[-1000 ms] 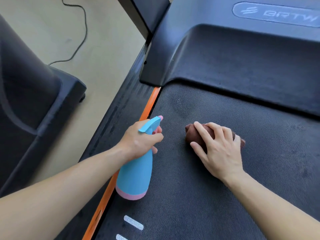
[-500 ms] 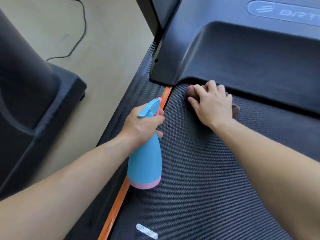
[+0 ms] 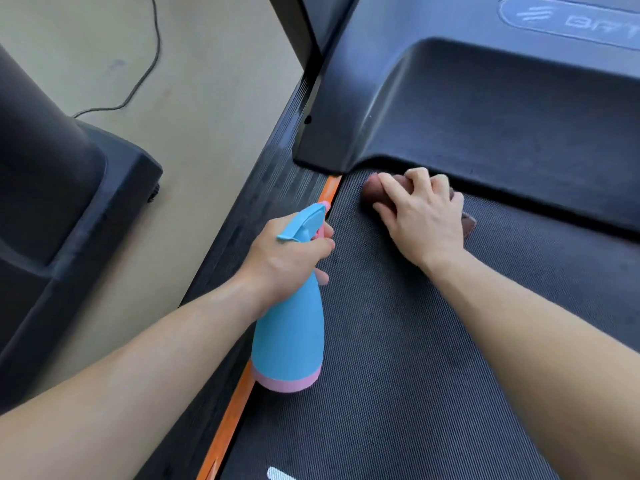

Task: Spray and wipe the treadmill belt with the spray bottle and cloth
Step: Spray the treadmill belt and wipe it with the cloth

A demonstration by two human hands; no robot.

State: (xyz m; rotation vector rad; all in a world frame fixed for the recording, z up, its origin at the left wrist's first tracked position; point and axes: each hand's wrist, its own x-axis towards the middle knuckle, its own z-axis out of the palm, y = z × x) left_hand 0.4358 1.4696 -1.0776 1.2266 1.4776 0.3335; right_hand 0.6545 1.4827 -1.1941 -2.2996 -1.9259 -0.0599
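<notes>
My left hand [image 3: 289, 261] grips the neck of a light blue spray bottle [image 3: 289, 336] with a pink base, held above the orange strip at the left side of the belt. The dark textured treadmill belt [image 3: 398, 358] fills the lower right. A brown cloth [image 3: 374, 192] lies bunched on the belt at its front end, just under the motor cover. My right hand [image 3: 420, 216] presses on the cloth with fingers curled over it, hiding most of it.
The black motor cover [image 3: 485, 109] rises beyond the belt. An orange strip [image 3: 227, 424] and a ribbed side rail [image 3: 266, 199] run along the belt's left. Another dark machine base [image 3: 62, 202] stands on the beige floor at left, with a cable [image 3: 145, 71] behind it.
My right hand has pushed the cloth forward along the belt to the edge of the motor cover. The left hand keeps the bottle in the same grip.
</notes>
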